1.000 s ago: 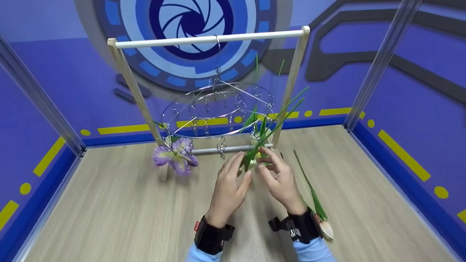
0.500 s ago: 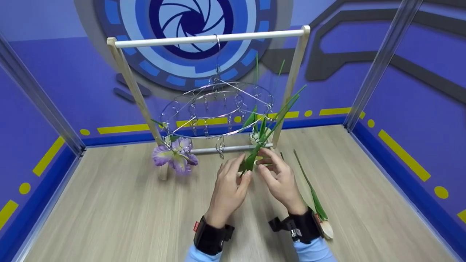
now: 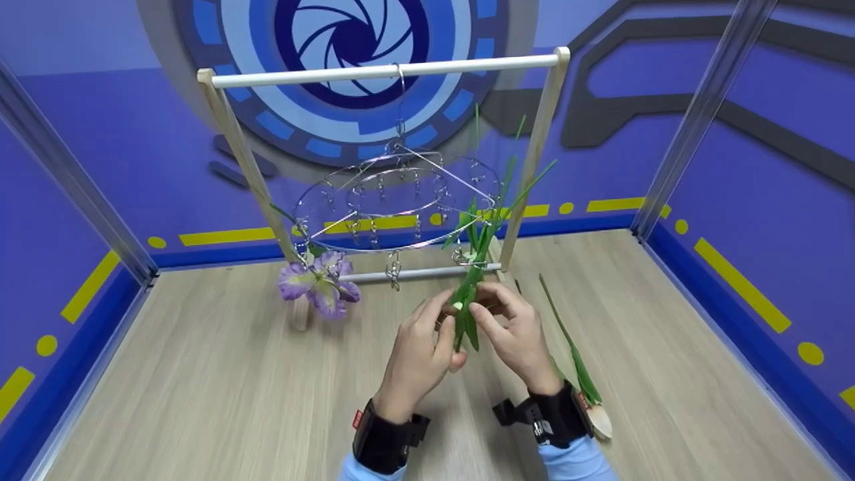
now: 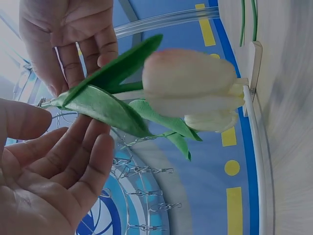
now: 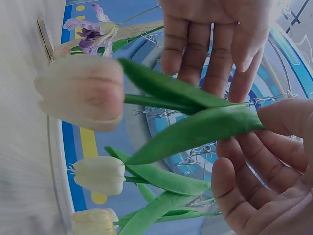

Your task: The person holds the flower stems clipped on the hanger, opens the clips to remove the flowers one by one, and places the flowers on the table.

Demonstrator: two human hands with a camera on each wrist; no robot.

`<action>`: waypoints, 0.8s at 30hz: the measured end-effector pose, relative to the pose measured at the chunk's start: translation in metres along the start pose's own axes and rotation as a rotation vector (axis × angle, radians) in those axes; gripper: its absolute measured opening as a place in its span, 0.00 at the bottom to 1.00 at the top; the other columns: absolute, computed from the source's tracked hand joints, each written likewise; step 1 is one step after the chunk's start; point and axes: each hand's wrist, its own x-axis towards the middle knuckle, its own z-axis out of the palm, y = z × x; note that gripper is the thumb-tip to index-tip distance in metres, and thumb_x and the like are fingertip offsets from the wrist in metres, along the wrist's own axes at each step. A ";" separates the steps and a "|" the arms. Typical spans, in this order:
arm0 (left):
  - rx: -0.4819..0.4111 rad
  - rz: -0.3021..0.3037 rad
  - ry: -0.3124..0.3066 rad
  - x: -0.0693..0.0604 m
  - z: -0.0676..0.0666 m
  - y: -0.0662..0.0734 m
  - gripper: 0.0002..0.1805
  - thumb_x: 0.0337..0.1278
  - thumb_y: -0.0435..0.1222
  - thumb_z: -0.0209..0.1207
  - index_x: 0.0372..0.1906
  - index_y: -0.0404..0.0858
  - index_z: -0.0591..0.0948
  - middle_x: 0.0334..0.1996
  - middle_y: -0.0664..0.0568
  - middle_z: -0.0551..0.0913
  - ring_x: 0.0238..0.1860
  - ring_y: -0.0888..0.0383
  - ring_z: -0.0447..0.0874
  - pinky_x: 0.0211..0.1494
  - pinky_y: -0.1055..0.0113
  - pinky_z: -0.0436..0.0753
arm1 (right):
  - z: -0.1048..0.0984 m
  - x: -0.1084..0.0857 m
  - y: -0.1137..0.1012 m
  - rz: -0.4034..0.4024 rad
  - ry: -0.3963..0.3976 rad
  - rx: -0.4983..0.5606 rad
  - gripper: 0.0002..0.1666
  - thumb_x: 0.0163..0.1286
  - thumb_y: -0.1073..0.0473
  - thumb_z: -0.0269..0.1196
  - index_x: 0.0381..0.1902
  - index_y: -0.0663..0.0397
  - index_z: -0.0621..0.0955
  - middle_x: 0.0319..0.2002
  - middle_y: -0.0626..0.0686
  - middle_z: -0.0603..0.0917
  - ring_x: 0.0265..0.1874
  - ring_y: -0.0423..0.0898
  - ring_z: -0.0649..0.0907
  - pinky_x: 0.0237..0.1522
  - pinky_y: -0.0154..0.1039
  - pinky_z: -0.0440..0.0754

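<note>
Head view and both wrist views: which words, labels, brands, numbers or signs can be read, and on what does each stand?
No words, brands or numbers can be read.
Small red tag on the black left wristband: too small to read.
Small red tag on the black right wristband: too small to read.
Round blue-and-white emblem with aperture-like blades on the purple-blue wall: a graphic without letters.

Ring hanger (image 3: 374, 251) blocks ahead, tulip stems (image 3: 492, 224) crowding its right; tabletop (image 3: 214, 381) free at near left.
</note>
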 end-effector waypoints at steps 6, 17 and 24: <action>-0.013 0.022 0.006 0.000 -0.002 0.003 0.20 0.68 0.23 0.56 0.63 0.28 0.78 0.45 0.44 0.87 0.44 0.54 0.87 0.46 0.61 0.86 | 0.000 -0.001 0.000 -0.017 0.002 -0.005 0.12 0.72 0.67 0.66 0.52 0.62 0.84 0.42 0.53 0.88 0.37 0.41 0.85 0.38 0.35 0.83; -0.010 0.037 -0.011 0.000 -0.006 0.005 0.22 0.64 0.23 0.60 0.63 0.28 0.78 0.40 0.46 0.87 0.37 0.58 0.86 0.39 0.63 0.87 | 0.001 -0.002 -0.001 -0.057 -0.008 0.001 0.10 0.71 0.71 0.65 0.49 0.63 0.84 0.40 0.55 0.87 0.35 0.42 0.85 0.38 0.34 0.83; -0.024 0.012 -0.053 -0.001 -0.010 0.006 0.20 0.69 0.26 0.60 0.64 0.29 0.78 0.39 0.48 0.87 0.38 0.59 0.86 0.39 0.65 0.87 | 0.001 -0.003 -0.003 -0.064 -0.032 0.027 0.09 0.70 0.72 0.65 0.47 0.63 0.84 0.39 0.55 0.87 0.34 0.44 0.84 0.37 0.33 0.83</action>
